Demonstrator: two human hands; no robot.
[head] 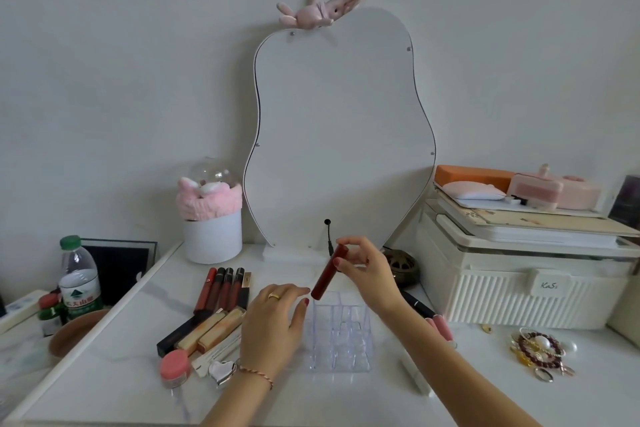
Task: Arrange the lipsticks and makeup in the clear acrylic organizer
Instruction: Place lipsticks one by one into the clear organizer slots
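The clear acrylic organizer (341, 336) stands on the white table with its compartments bare. My right hand (367, 269) pinches a dark red lipstick tube (329, 272) by its top, tilted, its lower end just above the organizer's back left corner. My left hand (277, 322) rests with straight fingers against the organizer's left side. Left of it lie several dark red lip glosses (223, 288), two gold tubes (214, 328), a black tube (180, 333), a pink-lidded jar (175, 367) and a silver heart (221, 371). A black pencil (417, 305) and pink tubes (441, 328) lie on the right.
A wavy mirror (341, 135) leans at the back, beside a white pot with pink plush (211, 218). A cream storage box (526, 277) stands right, jewellery (540, 350) before it. A water bottle (79, 279) and brown bowl (74, 331) sit left.
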